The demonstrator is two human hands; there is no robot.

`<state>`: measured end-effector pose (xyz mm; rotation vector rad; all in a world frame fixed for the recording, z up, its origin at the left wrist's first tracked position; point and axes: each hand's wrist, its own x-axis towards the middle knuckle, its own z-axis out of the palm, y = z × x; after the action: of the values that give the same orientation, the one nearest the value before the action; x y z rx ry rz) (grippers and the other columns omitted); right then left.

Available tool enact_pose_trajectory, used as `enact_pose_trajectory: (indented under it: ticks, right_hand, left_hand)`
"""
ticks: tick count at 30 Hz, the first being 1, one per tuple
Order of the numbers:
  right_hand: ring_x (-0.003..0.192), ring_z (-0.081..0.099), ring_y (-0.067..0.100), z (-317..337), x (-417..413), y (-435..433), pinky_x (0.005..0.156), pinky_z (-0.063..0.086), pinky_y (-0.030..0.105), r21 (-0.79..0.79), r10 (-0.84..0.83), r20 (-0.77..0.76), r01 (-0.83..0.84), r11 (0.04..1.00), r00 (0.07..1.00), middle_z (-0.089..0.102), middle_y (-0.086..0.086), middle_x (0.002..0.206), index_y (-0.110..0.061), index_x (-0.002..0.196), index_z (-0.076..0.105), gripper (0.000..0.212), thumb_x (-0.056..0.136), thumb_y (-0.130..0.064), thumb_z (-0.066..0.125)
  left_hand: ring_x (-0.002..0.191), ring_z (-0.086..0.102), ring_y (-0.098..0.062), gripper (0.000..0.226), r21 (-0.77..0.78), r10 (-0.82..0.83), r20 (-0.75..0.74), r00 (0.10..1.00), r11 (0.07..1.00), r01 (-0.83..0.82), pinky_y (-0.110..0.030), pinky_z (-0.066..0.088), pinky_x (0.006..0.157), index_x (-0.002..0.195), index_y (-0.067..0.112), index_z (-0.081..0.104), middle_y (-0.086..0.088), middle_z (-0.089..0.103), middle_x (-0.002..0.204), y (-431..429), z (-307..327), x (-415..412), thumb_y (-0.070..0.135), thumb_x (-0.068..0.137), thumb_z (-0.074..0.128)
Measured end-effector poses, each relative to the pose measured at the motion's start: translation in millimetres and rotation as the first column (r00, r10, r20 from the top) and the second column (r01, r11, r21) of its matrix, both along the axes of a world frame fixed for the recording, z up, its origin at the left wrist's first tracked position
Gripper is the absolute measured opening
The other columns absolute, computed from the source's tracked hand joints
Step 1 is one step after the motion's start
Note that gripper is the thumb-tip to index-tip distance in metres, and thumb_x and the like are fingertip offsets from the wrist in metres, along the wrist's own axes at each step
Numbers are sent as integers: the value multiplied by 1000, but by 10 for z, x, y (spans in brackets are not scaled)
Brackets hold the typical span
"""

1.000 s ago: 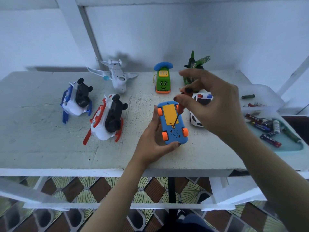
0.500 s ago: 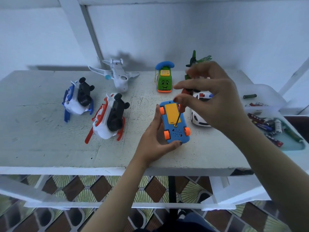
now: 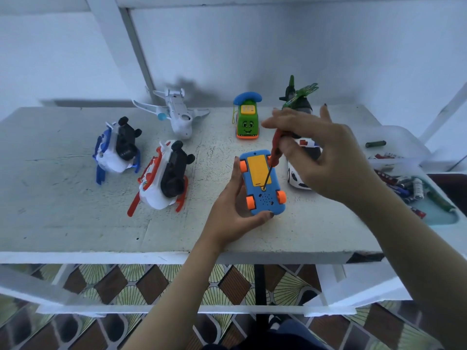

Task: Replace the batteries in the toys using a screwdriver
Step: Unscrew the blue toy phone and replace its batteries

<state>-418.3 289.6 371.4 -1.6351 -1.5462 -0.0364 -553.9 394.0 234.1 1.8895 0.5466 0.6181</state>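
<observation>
Since the earlier frame the right hand has rolled round the screwdriver, pinching its red handle, the other digits fanned. We see the tip in a screw of the blue toy car, gripped by the left hand over the table. We judge the shaft should stay square, pressed down.

The widest open room lay at the left and front of the bench. A blue-trimmed toy and a red-trimmed toy stood close together at middle left. A white plane, a green phone car and a green aircraft lined the back. The left hand gripping the blue toy car and the right hand pinching the screwdriver filled the centre; a white car and a battery tray crowded the right.
</observation>
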Motion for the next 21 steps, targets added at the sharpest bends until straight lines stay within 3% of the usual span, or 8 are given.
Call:
enact_pose_trajectory:
  ticks: [2, 4, 7, 11, 13, 15, 18, 21]
  right_hand:
    - [121, 46, -1, -5, -32, -6, 104, 29, 16, 55, -39, -17, 40, 998, 999, 56, -11, 121, -37, 110, 63, 25, 85, -40, 61]
    - [107, 52, 9, -18, -53, 2, 87, 41, 16, 107, -91, -17, 93, 990, 996, 56, -6, 109, -36, 104, 67, 28, 78, -47, 66]
    - [86, 54, 14, -27, -70, 23, 74, 42, 23, 152, -129, 43, 121, 981, 991, 62, -2, 86, -26, 100, 73, 28, 80, -44, 64]
    - [82, 58, -5, -28, -58, 2, 95, 38, 23, 181, -144, 46, 133, 974, 989, 60, -20, 82, -14, 100, 68, 32, 81, -40, 63]
    - [88, 55, -12, -35, -17, -11, 108, 26, 23, 159, -131, 67, 119, 980, 989, 60, -23, 88, -15, 102, 68, 26, 85, -34, 62]
    - [106, 57, -6, -40, 24, -25, 115, 10, 31, 123, -102, 71, 93, 988, 992, 61, -22, 103, -19, 109, 69, 24, 89, -23, 58]
    - [133, 42, 6, -33, 25, -24, 118, 0, 43, 47, -22, 10, 21, 999, 1000, 51, -20, 126, -28, 117, 64, 32, 89, -18, 53]
    - [132, 43, 9, -38, -10, -3, 115, 21, 38, 88, -15, -6, 16, 996, 1000, 47, -16, 133, -37, 111, 62, 26, 85, -37, 62]
  left_hand:
    - [121, 52, 8, 111, 17, 5, -2, 1000, 1000, -5, 0, 38, 87, 140, 66, -2, 34, 52, 129, -2, 9, 1, 24, 79, 81]
    - [120, 53, 7, 108, 30, 14, -3, 1000, 999, -14, -1, 38, 87, 135, 72, 0, 37, 52, 127, -8, 25, 3, 27, 78, 81]
    - [120, 53, 7, 109, 25, 9, -9, 1000, 1000, -9, -3, 39, 89, 137, 69, -1, 39, 52, 127, -12, 32, 0, 25, 79, 80]
    - [121, 52, 7, 110, 30, 2, -17, 1000, 1000, -1, -5, 38, 91, 140, 65, -3, 43, 48, 128, -20, 35, 4, 28, 79, 80]
    - [124, 51, 5, 109, 29, 5, -19, 1000, 1000, -5, -6, 38, 93, 140, 67, -4, 38, 49, 132, -21, 41, 6, 33, 77, 78]
    - [125, 51, 4, 108, 26, 2, -11, 1000, 1000, -1, -3, 37, 94, 139, 68, -3, 35, 49, 134, -22, 41, 7, 34, 77, 78]
    - [124, 51, 5, 110, 18, -4, -4, 1000, 1000, 4, -3, 38, 92, 141, 63, -3, 38, 49, 132, -23, 30, 13, 27, 79, 80]
    - [123, 53, 4, 110, 9, -12, 2, 1000, 1000, 12, -7, 41, 94, 142, 62, -2, 39, 49, 130, -24, 37, 9, 29, 77, 80]
